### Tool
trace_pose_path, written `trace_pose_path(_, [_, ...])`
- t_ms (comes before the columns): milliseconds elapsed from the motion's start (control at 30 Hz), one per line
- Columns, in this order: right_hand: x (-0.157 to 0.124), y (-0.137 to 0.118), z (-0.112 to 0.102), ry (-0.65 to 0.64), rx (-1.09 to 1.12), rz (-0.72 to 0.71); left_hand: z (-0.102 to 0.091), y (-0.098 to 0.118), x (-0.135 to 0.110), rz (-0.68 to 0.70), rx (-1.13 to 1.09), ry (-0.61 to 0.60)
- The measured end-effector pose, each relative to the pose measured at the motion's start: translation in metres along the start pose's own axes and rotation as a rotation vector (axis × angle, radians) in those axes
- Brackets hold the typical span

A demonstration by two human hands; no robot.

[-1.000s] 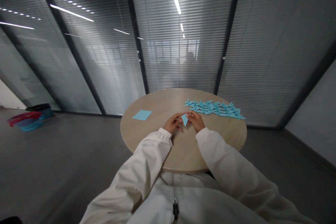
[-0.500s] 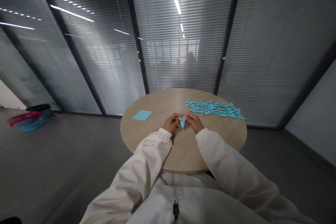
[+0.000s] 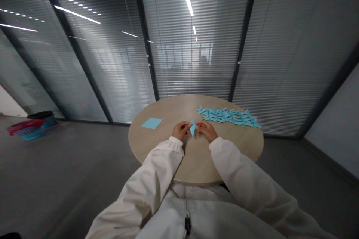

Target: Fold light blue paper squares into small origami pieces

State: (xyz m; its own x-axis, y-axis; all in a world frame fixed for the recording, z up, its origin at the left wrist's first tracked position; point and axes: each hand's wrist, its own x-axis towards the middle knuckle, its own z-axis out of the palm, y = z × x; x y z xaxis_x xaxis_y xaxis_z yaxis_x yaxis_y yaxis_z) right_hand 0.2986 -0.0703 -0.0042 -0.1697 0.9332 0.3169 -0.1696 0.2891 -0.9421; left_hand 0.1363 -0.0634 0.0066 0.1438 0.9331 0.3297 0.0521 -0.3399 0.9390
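Between my two hands, over the middle of the round table point(image 3: 196, 168), is a small piece of folded blue paper point(image 3: 192, 128) in a narrow diamond shape. My left hand point(image 3: 181, 130) pinches it at its left side. On its right side, my right hand point(image 3: 206, 130) has its fingertips closed at the paper's edge. The finer folds are too small to make out. A flat blue paper sheet point(image 3: 152, 123) lies on the table to the left. Several folded blue paper cranes point(image 3: 228, 115) stand packed in rows at the back right of the table.
Behind the table runs a glass partition with blinds point(image 3: 193, 71) and dark frames. Red and blue plastic baskets point(image 3: 29, 130) sit on the grey floor point(image 3: 84, 164) at far left, near a dark-rimmed one point(image 3: 42, 115).
The folded paper has turned and now shows a full diamond, its upper point uncovered. My hands have drawn slightly apart around it. The sheet and the cranes stay where they were.
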Motion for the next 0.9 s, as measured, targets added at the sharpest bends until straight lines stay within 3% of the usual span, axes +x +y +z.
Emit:
trace_pose_path(300, [0.003, 0.007, 0.0, 0.05, 0.038, 0.053, 0.001, -0.001, -0.002, 0.087, 0.059, -0.001])
trace_pose_path(900, [-0.001, -0.002, 0.004, 0.087, -0.038, -0.049, 0.003, 0.0, 0.0, -0.037, -0.133, 0.017])
